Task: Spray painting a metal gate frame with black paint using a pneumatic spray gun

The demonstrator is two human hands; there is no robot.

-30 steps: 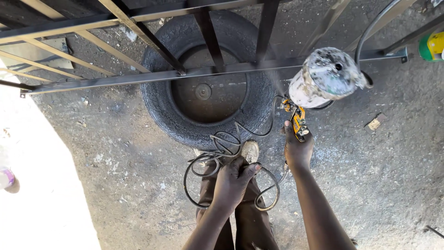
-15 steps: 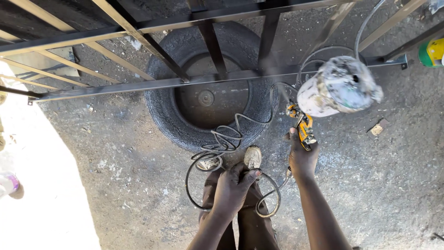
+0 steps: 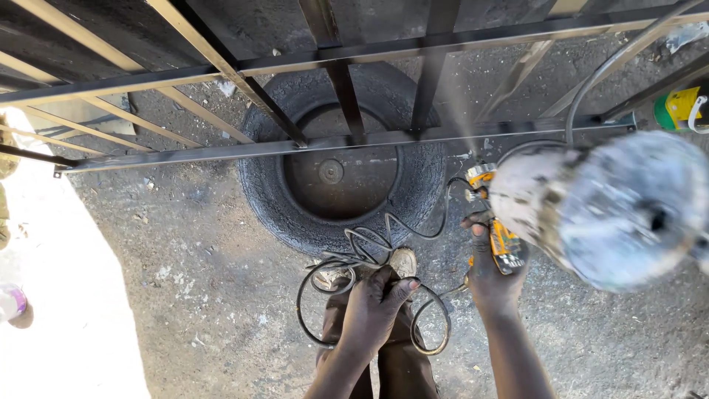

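The right hand (image 3: 493,277), fist closed on the yellow-and-black spray gun (image 3: 496,222) with its paint-crusted grey metal cup (image 3: 605,207), has swung it nearer the dark steel gate frame (image 3: 332,140) (mist now visible), while the left hand (image 3: 373,307) pinches the looped black air hose (image 3: 369,247).

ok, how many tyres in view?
1. The tyre lies flat on the dirt under the metal gate frame, just ahead of the left hand gripping the coiled hose. The frame bars may hide others.
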